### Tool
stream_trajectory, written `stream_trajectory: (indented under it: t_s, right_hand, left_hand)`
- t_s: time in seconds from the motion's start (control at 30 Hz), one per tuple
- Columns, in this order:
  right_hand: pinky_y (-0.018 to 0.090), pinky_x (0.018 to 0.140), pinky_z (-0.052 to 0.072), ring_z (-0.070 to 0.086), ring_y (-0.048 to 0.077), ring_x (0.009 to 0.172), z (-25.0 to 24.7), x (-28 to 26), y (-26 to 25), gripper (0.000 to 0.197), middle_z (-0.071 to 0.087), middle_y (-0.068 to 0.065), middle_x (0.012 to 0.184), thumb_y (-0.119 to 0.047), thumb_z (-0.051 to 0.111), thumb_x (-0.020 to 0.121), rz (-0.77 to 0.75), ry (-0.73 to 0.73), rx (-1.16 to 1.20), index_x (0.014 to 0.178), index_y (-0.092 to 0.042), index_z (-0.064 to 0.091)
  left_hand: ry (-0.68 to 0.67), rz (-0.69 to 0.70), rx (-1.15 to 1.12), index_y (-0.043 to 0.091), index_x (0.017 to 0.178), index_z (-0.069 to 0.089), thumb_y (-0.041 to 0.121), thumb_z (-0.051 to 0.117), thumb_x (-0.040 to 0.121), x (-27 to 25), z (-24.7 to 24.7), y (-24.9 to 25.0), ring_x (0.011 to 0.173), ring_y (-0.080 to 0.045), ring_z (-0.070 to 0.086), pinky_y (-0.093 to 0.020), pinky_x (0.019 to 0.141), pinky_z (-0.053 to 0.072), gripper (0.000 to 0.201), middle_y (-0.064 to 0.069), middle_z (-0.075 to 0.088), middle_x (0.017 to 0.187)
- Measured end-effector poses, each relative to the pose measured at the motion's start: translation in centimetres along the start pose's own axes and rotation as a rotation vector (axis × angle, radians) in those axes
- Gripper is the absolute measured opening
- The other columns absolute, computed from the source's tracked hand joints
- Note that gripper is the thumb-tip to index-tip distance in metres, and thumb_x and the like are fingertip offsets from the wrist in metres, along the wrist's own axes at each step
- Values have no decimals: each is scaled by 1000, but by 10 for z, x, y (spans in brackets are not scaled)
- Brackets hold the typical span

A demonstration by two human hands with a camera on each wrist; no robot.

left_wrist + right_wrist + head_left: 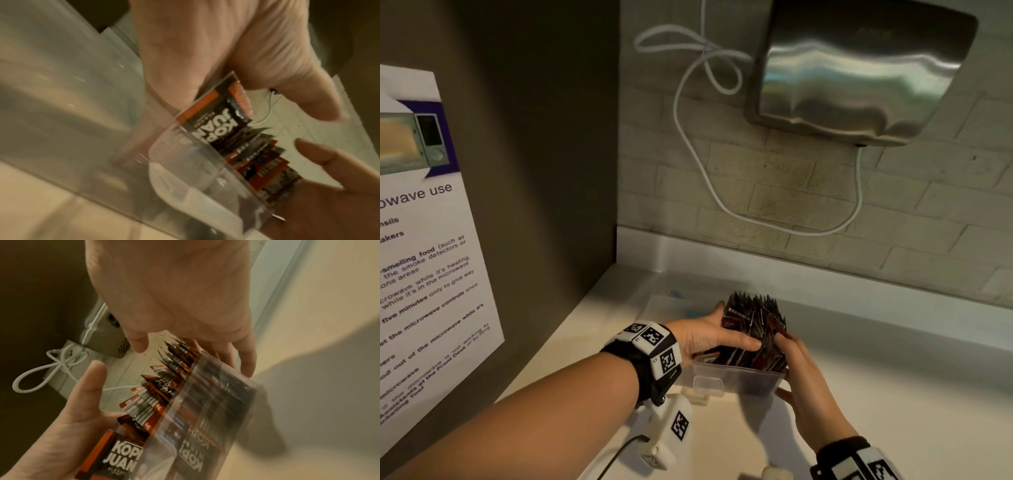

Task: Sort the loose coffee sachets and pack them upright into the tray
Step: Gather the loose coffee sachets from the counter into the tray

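Pale desk hemmed in by a dark wall on the left and a brick-tiled wall behind; open surface to the right and toward the near edge. Steel hand dryer mounted high on the tiled wall, white cord looping below it. Clear tray resting near the desk's back left corner, its walls blurred in both wrist views, far side hidden behind the packed contents. Coffee sachets standing upright inside, tops poking above the rim. Left hand laid against the left of the bundle, fingers straight across the sachet faces. Right hand cupping the tray's right side, fingers curled around it, thumb under the near corner. Printed notice cut off at left.
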State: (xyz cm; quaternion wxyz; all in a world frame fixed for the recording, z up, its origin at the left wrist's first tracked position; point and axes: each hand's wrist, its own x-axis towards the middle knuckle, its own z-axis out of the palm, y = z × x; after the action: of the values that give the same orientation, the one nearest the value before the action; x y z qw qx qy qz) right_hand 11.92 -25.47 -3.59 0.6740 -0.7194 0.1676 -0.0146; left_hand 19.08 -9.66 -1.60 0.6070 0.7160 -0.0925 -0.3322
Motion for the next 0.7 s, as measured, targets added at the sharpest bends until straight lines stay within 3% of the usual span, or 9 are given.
stream_trajectory:
  t_s: [0.07,0.1,0.17,0.3,0.4,0.47,0.57,0.63,0.7]
  right_hand:
    - [43,92,41,52,13,114,-1,-3,-2,32,60,-11,122,-44,49,94,-12,-25,-10,124,-35,53]
    - [40,87,41,53,9,110,-3,-4,-2,31,60,-13,120,-42,49,94,-16,-32,-13,124,-35,53]
    - [35,81,42,54,4,106,-5,-5,-2,28,62,-14,115,-40,50,94,-21,-40,-16,121,-35,54]
    - [42,91,43,56,9,106,-10,-11,0,20,65,-13,111,-40,49,94,-3,-47,-50,112,-37,59]
    - [44,89,44,57,17,106,-16,-19,1,23,66,-7,112,-43,46,94,38,-72,-69,111,-32,59]
    - [44,90,44,56,20,109,-21,-23,1,29,63,-4,117,-47,47,93,20,-61,-73,116,-32,56]
    - [35,93,38,49,15,116,-21,-29,-4,41,54,-4,127,-42,66,84,-205,75,-128,121,-31,52]
    - [29,88,37,48,9,113,-15,-36,-14,46,53,-14,118,-51,75,66,-467,125,-296,106,-37,56]
    - [31,86,37,46,9,109,-5,-41,-19,46,50,-19,110,-62,68,53,-699,100,-582,92,-40,58]
  left_hand:
    - [31,-23,-19,37,141,28,58,78,69,1,6,-1,124,-11,43,-27,103,40,91,4,42,146]
    - [48,-28,-41,34,143,33,71,77,56,3,8,-5,128,-13,45,-31,106,37,104,3,44,147]
    - [39,-64,-128,25,139,47,78,71,49,6,12,-10,123,-17,54,-33,106,39,107,-2,59,135]
    - [-27,-103,-269,12,120,65,56,50,84,-10,17,-12,106,-24,63,-33,96,45,59,-11,69,117]
    - [-41,-103,-380,12,106,62,31,46,80,-22,17,-19,95,-28,58,-38,92,44,35,-14,61,107]
    - [-23,-104,-421,13,106,60,33,43,84,-29,19,-19,95,-27,58,-39,91,44,34,-14,60,106]
    - [8,-90,-437,23,97,64,47,31,99,-38,23,-16,96,-23,62,-36,89,48,41,-5,74,89]
    - [34,-69,-425,37,102,53,51,27,100,-45,30,-9,88,-9,57,-30,71,45,30,11,70,72]
    - [58,-70,-442,38,107,55,56,26,99,-49,33,-6,86,-8,59,-29,68,46,35,12,68,79]
